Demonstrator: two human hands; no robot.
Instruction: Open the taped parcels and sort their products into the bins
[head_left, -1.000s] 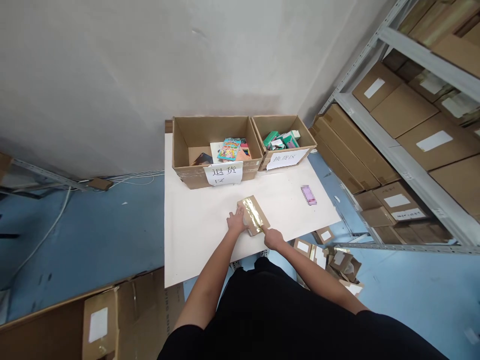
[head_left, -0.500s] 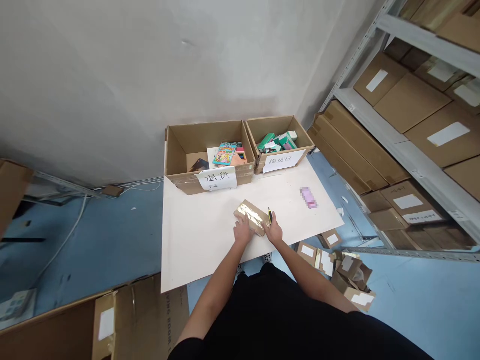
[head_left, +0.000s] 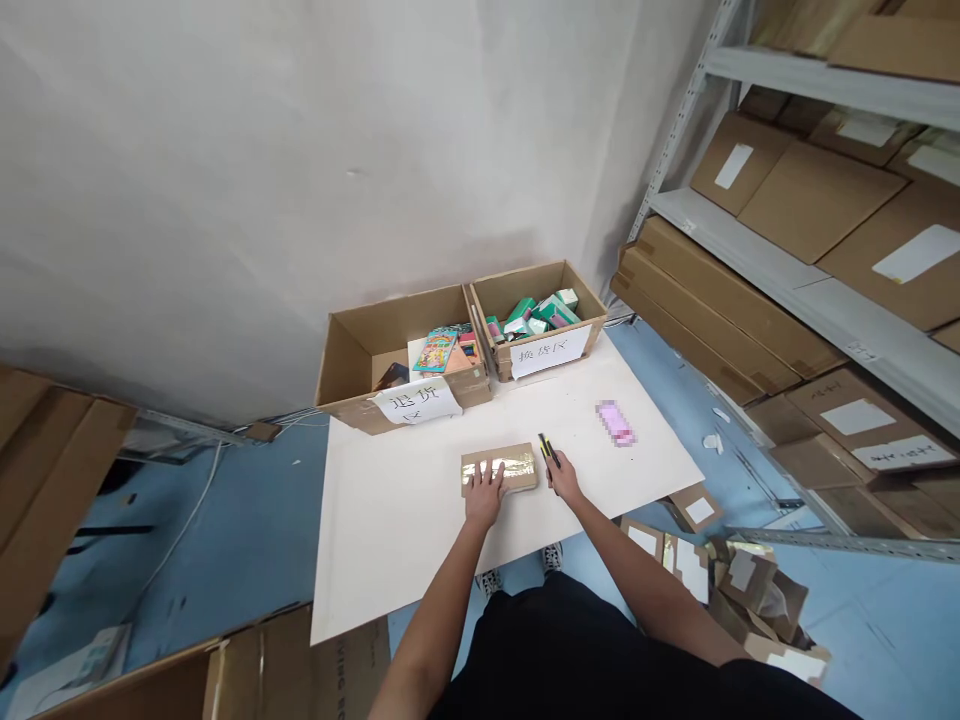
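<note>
A small cardboard box (head_left: 517,468) with shiny tape along its top lies flat on the white table (head_left: 390,560). My left hand (head_left: 484,492) rests on its top and front edge, fingers spread. Just to the right of the box, my right hand (head_left: 564,478) is closed around a black and yellow box cutter (head_left: 548,452), which points away from me. The cutter is apart from the box; whether its blade is out, I cannot tell.
Two open cartons stand at the table's back: the left carton (head_left: 352,412) holds booklets, the right carton (head_left: 499,362) green and white boxes. A blurred pink item (head_left: 615,423) lies at right. Shelving (head_left: 757,240) with boxes stands beyond; discarded cartons (head_left: 761,590) lie on the floor.
The small box has turned from slanted to nearly square with me. My right hand has come off its right end with the cutter, while my left hand has flattened on top. The view has shifted.
</note>
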